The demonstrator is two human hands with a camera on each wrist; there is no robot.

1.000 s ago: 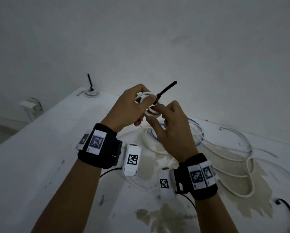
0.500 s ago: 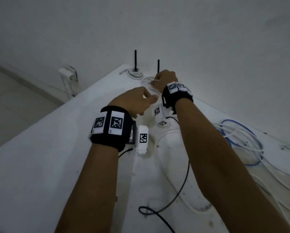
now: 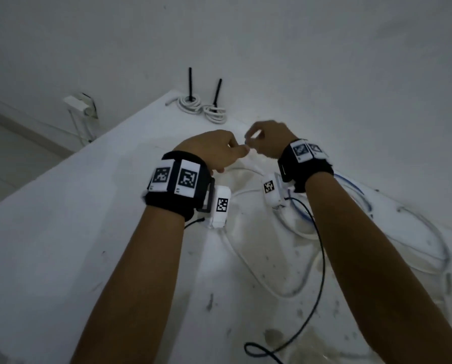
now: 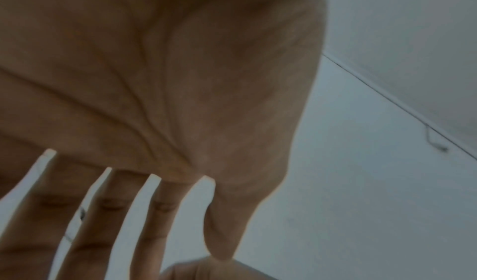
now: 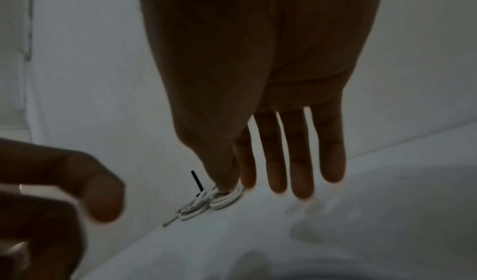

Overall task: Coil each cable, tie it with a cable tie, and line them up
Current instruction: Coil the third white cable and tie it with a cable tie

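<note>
Two tied coils [image 3: 202,110] parked at bench [image 3: 62,232] end for lineup; left hand [image 3: 214,151] and right hand [image 3: 268,139] meet over loose cable [image 3: 246,195], grip indiscernible.

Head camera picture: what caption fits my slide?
Two coiled white cables, each with a black tie, sit at the table's far end beyond both hands.

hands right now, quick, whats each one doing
Left hand: open, fingers straight, holding nothing.
Right hand: open, fingers straight, holding nothing.
</note>
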